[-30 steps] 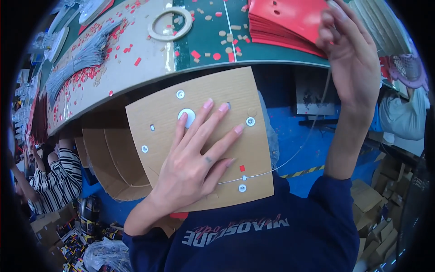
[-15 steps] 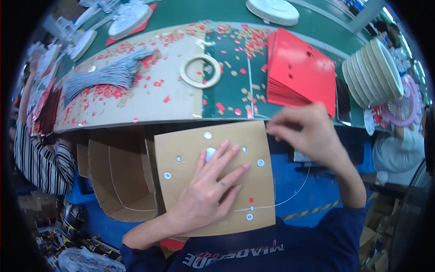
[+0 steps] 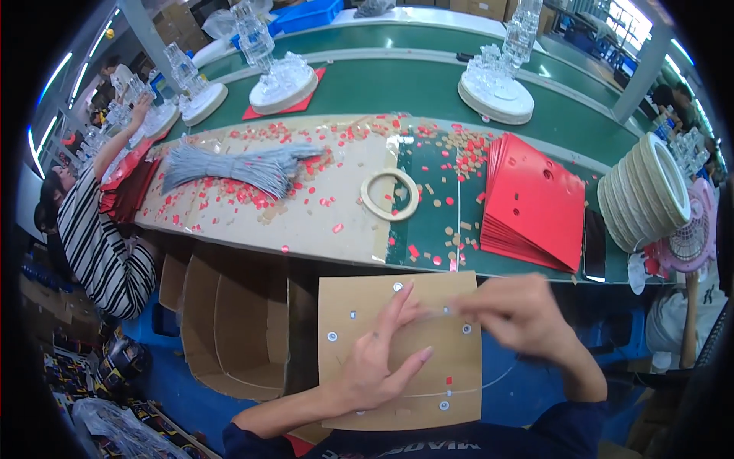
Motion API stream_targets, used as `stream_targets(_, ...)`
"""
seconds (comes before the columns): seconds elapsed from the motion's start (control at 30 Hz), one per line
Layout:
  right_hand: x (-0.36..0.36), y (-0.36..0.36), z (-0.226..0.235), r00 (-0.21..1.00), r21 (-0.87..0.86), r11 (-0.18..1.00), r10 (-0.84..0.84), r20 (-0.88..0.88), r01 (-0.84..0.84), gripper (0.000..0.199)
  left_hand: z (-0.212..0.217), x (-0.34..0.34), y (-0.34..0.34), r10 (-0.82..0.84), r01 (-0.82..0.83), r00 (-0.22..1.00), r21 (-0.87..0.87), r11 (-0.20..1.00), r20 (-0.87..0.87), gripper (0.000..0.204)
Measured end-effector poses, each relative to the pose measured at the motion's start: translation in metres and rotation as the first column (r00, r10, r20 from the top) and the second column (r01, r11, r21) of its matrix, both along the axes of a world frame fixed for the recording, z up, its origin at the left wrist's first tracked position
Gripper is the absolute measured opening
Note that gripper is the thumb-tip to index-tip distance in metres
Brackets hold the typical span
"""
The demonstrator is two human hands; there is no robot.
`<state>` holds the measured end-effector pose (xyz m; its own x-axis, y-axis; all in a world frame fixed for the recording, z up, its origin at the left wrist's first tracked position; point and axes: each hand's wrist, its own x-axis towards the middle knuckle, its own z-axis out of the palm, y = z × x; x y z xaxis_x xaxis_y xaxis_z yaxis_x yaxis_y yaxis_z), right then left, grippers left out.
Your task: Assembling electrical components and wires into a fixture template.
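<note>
A flat brown cardboard panel (image 3: 344,298) lies in front of me, with several white-rimmed round eyelets and small slots in it. A thin white cord (image 3: 501,375) runs across its lower part, past a small red mark, and loops out to the right. My left hand (image 3: 367,375) is over the panel, its fingers and thumb spread apart. My right hand (image 3: 520,314) is above the panel's right edge, blurred, its fingers pinched on the cord. A faint, smeared strand shows between the two hands. The middle of the panel is partly hidden behind my left hand.
On the bench lie a bundle of grey cords (image 3: 229,168), a tape roll (image 3: 390,194), stacked red panels (image 3: 535,203), a cord spool (image 3: 642,191) and scattered red and brown bits. An open carton (image 3: 237,321) stands left. A person in stripes (image 3: 99,237) works beyond it.
My left hand has lifted from lying flat on the panel, fingers now raised. My right hand has come lower, over the panel's right edge. The view has tilted up, showing more of the bench.
</note>
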<state>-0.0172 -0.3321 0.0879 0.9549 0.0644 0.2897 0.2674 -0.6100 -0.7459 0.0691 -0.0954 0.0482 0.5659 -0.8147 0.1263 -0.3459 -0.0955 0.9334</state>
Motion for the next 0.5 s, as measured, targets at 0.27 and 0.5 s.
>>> stream_targets(0.27,0.002,0.015,-0.012,0.99,-0.304,0.944,0.141,0.026,-0.126,0.023,-0.008,0.005,0.002,0.042,-0.043,0.998,-0.021,0.999,-0.043,0.009)
stream_targets(0.5,-0.002,0.026,-0.014,0.981,-0.372,0.924,0.143,0.133,-0.084,0.029,-0.01,0.014,0.006,-0.02,0.023,0.992,0.02,1.0,-0.123,0.007)
